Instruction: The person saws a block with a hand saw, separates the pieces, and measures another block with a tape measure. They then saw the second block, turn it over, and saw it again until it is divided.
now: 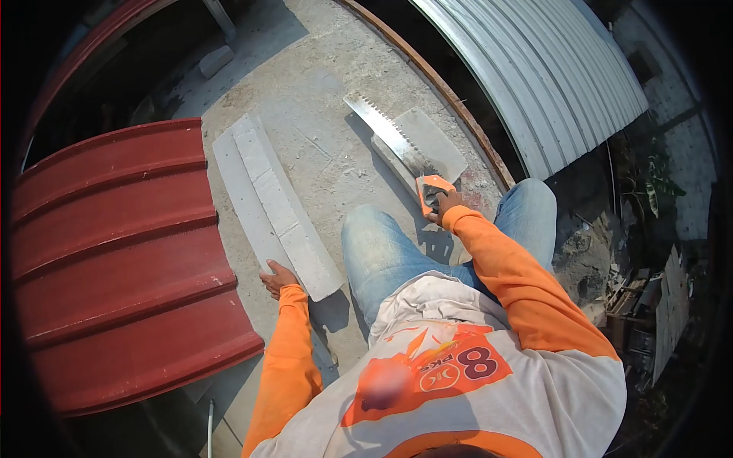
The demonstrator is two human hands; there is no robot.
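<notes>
My right hand (443, 204) is wrapped round the orange handle of a hand saw (389, 133). The saw's toothed blade lies over a grey block (431, 141) on the concrete, pointing up and to the left. My left hand (279, 280) rests with fingers apart against the lower left side of a long pale block (286, 206). A lengthwise line and short cross lines mark the block's top. It lies on the concrete left of my knees.
Red ribbed roofing (130, 259) borders the left side. Grey corrugated sheeting (534, 76) lies beyond a brown edge strip at the upper right. A small block (216, 61) sits at the upper left of the concrete floor (321, 99). Debris and wood pieces lie at the lower right.
</notes>
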